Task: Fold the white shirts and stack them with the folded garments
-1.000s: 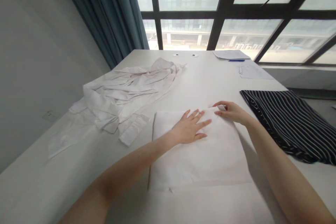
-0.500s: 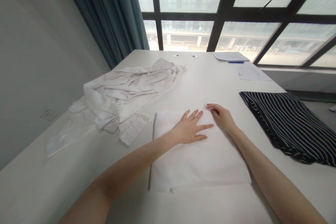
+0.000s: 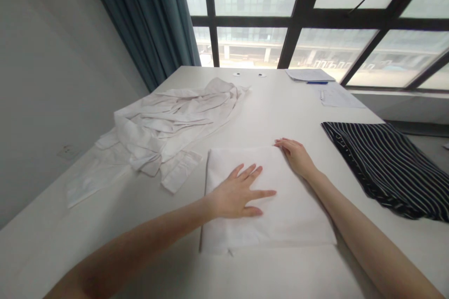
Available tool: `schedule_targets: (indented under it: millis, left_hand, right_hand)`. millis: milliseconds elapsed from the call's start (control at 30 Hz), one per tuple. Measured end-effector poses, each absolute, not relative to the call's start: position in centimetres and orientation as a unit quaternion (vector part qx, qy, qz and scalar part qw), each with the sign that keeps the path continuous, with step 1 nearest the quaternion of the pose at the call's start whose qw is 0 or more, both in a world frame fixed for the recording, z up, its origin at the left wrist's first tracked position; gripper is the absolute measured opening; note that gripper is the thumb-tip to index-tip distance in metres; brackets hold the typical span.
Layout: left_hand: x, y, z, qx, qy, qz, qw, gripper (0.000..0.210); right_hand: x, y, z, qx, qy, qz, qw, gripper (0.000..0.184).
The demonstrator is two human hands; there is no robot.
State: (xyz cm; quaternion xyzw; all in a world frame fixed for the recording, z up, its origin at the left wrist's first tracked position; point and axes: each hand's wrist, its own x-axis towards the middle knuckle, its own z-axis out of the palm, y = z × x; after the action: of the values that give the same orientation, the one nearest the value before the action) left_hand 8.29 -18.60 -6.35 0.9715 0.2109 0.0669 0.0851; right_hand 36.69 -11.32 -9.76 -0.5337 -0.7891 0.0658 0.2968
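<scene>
The left hand (image 3: 236, 194) has drawn back toward the person: half a second ago its fingertips were by the far edge of the white cloth (image 3: 298, 215), and now the palm lies nearer the middle, to the left. Its fingers are spread apart and flat on the fabric, with nothing pinched between them. The right hand (image 3: 294, 154) has stayed at the cloth's far right corner, where a second ago it had the edge slightly raised between finger and thumb; now the corner looks flat beneath its bent fingers. Whether that grip is closed on the edge or only resting there, I cannot tell, since the thumb is hidden. The cloth lies folded on the bench (image 3: 273, 112), straight in front of the person, its near edge a little puckered toward the left, and what seems to be a lower layer runs on toward the person. As I judge it, the corner is more or less settled, and the work has passed to flattening the body of the cloth while the right hand steadies the far side. The crumpled shirt (image 3: 171, 124) to the left and the striped garment (image 3: 389, 163) to the right lie apart from both hands, and neither has moved.
</scene>
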Motion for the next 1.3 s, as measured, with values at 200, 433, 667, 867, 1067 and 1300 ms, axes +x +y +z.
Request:
schedule_targets:
  millis: [200,433,667,867,1067,1300]
  left_hand:
    - [5.7,-20.8,-5.5,0.978,0.144,0.053,0.138,0.046]
    - [5.8,-20.4,-5.2,0.98,0.126,0.038,0.15,0.048]
    - [6.4,-18.8,-5.4,0.978,0.168,0.047,0.114,0.047]
    - [6.7,-19.7,-5.1,0.975,0.189,0.043,0.111,0.044]
    - [5.9,-22.3,-5.4,0.978,0.167,0.044,0.117,0.046]
    - [5.9,-22.6,-5.6,0.977,0.179,0.055,0.103,0.046]
  right_hand:
    - [36.8,-11.3,-9.9,-0.54,-0.796,0.03,0.273,0.033]
    - [35.4,-13.1,-7.6,-0.488,-0.834,-0.013,0.257,0.031]
    - [32.8,-14.5,-7.9,-0.484,-0.843,0.053,0.229,0.045]
    - [32.8,-14.8,-9.4,-0.489,-0.838,0.056,0.236,0.049]
    - [32.6,-14.7,-9.3,-0.493,-0.844,0.024,0.21,0.043]
    - [31.7,-18.6,-8.8,-0.506,-0.848,0.01,0.159,0.051]
